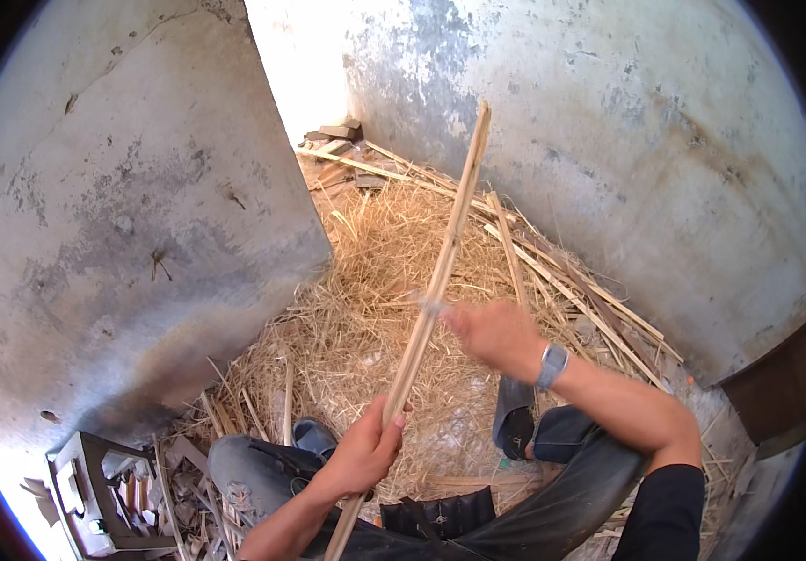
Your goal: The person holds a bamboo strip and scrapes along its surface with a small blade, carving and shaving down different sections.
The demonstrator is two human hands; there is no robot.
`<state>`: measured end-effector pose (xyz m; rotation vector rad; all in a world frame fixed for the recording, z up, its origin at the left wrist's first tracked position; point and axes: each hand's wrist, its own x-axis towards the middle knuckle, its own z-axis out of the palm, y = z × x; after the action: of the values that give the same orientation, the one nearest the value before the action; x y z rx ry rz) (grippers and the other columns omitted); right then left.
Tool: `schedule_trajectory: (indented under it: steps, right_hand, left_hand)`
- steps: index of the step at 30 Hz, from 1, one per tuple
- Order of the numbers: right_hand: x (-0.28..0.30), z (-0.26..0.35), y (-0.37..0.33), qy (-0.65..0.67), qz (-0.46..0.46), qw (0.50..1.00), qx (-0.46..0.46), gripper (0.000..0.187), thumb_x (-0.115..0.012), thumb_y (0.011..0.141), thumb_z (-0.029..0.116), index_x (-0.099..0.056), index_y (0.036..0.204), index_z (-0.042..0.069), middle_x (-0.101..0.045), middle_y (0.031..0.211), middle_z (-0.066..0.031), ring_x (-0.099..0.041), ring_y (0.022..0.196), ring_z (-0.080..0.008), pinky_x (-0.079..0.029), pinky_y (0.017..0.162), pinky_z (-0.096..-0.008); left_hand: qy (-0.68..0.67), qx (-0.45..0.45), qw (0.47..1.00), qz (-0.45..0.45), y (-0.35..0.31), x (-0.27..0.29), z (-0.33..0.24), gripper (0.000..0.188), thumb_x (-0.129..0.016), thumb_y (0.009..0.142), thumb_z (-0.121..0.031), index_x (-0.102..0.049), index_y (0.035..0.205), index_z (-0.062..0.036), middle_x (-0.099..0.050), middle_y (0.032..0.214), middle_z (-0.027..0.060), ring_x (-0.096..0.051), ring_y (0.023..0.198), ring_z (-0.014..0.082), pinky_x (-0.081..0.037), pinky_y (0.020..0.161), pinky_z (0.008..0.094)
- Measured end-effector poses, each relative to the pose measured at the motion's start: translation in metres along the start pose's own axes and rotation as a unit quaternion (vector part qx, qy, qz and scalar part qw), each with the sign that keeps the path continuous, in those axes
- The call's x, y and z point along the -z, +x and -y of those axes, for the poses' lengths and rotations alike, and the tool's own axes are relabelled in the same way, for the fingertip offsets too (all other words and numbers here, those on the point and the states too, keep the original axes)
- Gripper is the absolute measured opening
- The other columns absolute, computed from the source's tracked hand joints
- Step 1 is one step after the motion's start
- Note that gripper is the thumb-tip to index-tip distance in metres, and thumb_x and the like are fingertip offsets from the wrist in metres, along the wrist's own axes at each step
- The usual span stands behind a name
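Note:
A long, pale wooden strip (450,245), which looks like split bamboo, slants from my lap up toward the far wall. My left hand (370,445) is wrapped round its lower part, just above my thigh. My right hand (496,335), blurred and closed, is at the strip's right side around mid-length. From it a pale, blade-like tool (433,306) crosses the strip; its handle is hidden in the fist and its exact kind is smeared. The strip's lower end runs past my left wrist to the bottom edge.
Straw-like shavings (365,309) cover the floor ahead. More long strips (599,309) lie along the right wall (627,140). At lower left a metal-framed box (85,500) stands beside wood scraps. A dark pouch (440,514) lies between my legs; bricks (337,131) sit by the opening.

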<state>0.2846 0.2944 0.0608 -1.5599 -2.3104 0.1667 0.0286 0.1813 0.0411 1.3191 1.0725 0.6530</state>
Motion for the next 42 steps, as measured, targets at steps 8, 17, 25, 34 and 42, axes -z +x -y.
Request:
schedule_trajectory:
  steps: [8, 17, 25, 34, 42]
  right_hand:
    - [0.002, 0.027, -0.018, 0.012, 0.050, 0.997, 0.062, 0.053, -0.039, 0.111, 0.048, -0.064, 0.085, 0.010, -0.057, 0.054, -0.0151, -0.060, 0.048, -0.0371, -0.046, 0.044, -0.0502]
    - [0.018, -0.020, 0.007, 0.026, -0.058, 0.998, -0.013, 0.053, -0.045, 0.109, 0.050, -0.062, 0.081, 0.009, -0.057, 0.056, -0.0184, -0.059, 0.050, -0.0419, -0.044, 0.045, -0.0519]
    - [-0.006, 0.039, -0.041, 0.038, 0.039, 0.994, 0.096, 0.050, -0.046, 0.107, 0.054, -0.065, 0.085, 0.013, -0.058, 0.053, -0.0143, -0.061, 0.046, -0.0362, -0.048, 0.043, -0.0487]
    - [0.000, -0.007, -0.011, 0.024, -0.050, 0.998, -0.006, 0.052, -0.044, 0.108, 0.055, -0.063, 0.083, 0.013, -0.059, 0.055, -0.0153, -0.062, 0.050, -0.0374, -0.048, 0.045, -0.0483]
    - [0.005, -0.057, 0.011, -0.034, -0.026, 0.999, -0.018, 0.053, -0.042, 0.109, 0.053, -0.066, 0.085, 0.012, -0.062, 0.059, -0.0167, -0.063, 0.053, -0.0391, -0.048, 0.046, -0.0506]
  left_hand:
    - [0.058, -0.038, 0.998, -0.006, -0.001, 0.002, 0.017, 0.027, -0.045, 0.113, -0.022, -0.048, 0.135, -0.0067, -0.045, 0.066, -0.0038, -0.042, 0.047, 0.0060, -0.037, 0.043, 0.0247]
    - [-0.085, 0.076, 0.992, 0.050, -0.006, 0.008, -0.003, 0.026, -0.045, 0.114, -0.022, -0.050, 0.134, -0.0066, -0.045, 0.067, -0.0024, -0.040, 0.048, 0.0074, -0.035, 0.045, 0.0258]
    - [-0.189, 0.115, 0.972, 0.076, -0.004, 0.011, -0.007, 0.024, -0.044, 0.114, -0.024, -0.048, 0.132, -0.0091, -0.037, 0.068, -0.0031, -0.032, 0.047, 0.0058, -0.031, 0.042, 0.0246]
    - [-0.195, 0.146, 0.965, 0.095, -0.012, 0.012, -0.004, 0.023, -0.045, 0.113, -0.025, -0.047, 0.130, -0.0102, -0.038, 0.071, -0.0025, -0.032, 0.047, 0.0057, -0.032, 0.041, 0.0237]
    - [-0.188, 0.164, 0.962, 0.110, -0.014, 0.017, -0.004, 0.022, -0.045, 0.113, -0.027, -0.047, 0.129, -0.0114, -0.038, 0.072, -0.0031, -0.032, 0.049, 0.0048, -0.031, 0.041, 0.0231]
